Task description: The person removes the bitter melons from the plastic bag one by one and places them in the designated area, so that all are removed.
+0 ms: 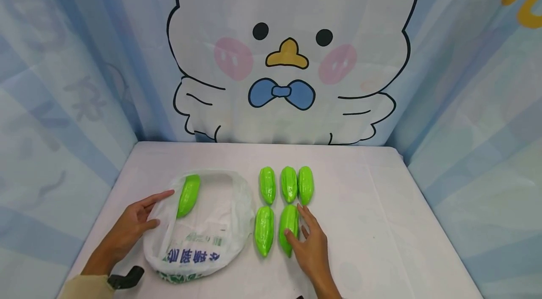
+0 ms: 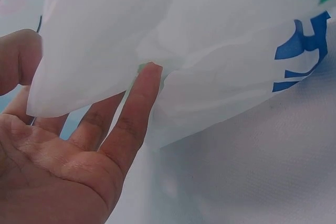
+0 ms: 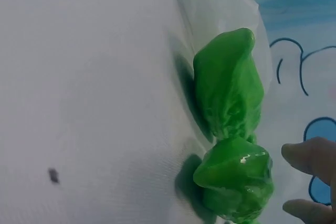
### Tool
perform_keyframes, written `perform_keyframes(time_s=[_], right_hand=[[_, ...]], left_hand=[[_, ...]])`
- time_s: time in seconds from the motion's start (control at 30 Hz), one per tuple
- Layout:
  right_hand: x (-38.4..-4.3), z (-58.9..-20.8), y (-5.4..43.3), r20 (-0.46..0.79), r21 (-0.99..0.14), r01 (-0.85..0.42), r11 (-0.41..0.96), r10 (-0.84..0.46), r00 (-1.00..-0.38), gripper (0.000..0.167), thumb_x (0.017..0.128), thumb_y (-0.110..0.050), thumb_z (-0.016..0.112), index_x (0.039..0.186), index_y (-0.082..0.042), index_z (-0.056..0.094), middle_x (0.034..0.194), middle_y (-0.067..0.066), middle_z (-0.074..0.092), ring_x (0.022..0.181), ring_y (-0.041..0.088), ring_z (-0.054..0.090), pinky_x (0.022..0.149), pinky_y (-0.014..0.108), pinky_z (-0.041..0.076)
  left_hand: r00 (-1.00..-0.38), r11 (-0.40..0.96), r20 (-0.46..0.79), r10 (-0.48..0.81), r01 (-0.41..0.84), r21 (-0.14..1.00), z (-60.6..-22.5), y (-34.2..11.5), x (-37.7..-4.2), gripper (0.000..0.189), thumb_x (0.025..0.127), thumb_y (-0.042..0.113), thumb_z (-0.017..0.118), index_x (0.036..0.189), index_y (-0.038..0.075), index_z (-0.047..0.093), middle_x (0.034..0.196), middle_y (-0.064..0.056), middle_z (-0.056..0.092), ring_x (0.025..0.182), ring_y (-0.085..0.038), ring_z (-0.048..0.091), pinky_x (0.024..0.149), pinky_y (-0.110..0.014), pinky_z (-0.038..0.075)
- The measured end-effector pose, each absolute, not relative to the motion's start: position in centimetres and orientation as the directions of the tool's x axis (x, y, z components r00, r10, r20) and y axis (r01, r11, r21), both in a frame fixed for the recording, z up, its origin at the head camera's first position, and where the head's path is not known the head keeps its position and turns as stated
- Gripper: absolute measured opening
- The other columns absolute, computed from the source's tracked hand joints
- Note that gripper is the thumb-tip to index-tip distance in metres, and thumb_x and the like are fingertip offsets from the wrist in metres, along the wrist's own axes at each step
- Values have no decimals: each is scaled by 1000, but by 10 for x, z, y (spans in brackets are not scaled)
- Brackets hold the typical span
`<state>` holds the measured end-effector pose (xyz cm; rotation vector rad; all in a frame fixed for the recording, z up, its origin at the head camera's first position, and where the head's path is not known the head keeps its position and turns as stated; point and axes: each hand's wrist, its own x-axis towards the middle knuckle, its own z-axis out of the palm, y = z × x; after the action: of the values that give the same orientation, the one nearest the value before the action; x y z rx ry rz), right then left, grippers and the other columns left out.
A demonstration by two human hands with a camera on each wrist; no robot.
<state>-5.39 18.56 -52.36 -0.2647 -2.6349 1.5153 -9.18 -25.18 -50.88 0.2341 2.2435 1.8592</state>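
My left hand (image 1: pixel 132 226) holds the left side of a white plastic bag (image 1: pixel 243 223) with blue and green print. In the left wrist view one finger lies over the bag film and others go behind it. Inside the bag's wide mouth lies one glossy green oblong vegetable (image 1: pixel 188 195), perhaps a toy. My right hand (image 1: pixel 312 247) hovers over the front right green vegetable (image 1: pixel 288 226), thumb and forefinger spread. The right wrist view shows a gap between its fingers (image 3: pixel 310 156) and the nearest green vegetable (image 3: pixel 236 177).
Another green vegetable (image 1: pixel 264 232) lies to the left in the front row. Three more form a back row, with the middle one (image 1: pixel 289 184) close to its right neighbour. All lie on a white-covered table (image 1: pixel 372 223). Printed curtains (image 1: pixel 288 120) stand behind and at both sides.
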Motion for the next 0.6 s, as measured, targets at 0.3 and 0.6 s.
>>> perform_keyframes(time_s=[0.3, 0.6], right_hand=[[-60, -509, 176, 86, -882, 27, 471, 216, -973, 78, 89, -9, 85, 158, -14, 51, 169, 14, 41, 158, 35, 39, 117, 47, 47], [-72, -501, 147, 156, -916, -76, 394, 176, -972, 76, 88, -12, 86, 156, -24, 55, 168, 9, 43, 157, 32, 41, 117, 50, 47]], left_hand=[[-965, 212, -80, 251, -26, 977, -507, -253, -93, 72, 100, 14, 72, 162, 0, 40, 174, -15, 30, 129, 33, 33, 103, -1, 40], [-964, 213, -93, 249, -39, 976, -507, -253, -93, 73, 99, 15, 73, 163, 2, 40, 175, -17, 28, 130, 32, 32, 103, 0, 38]])
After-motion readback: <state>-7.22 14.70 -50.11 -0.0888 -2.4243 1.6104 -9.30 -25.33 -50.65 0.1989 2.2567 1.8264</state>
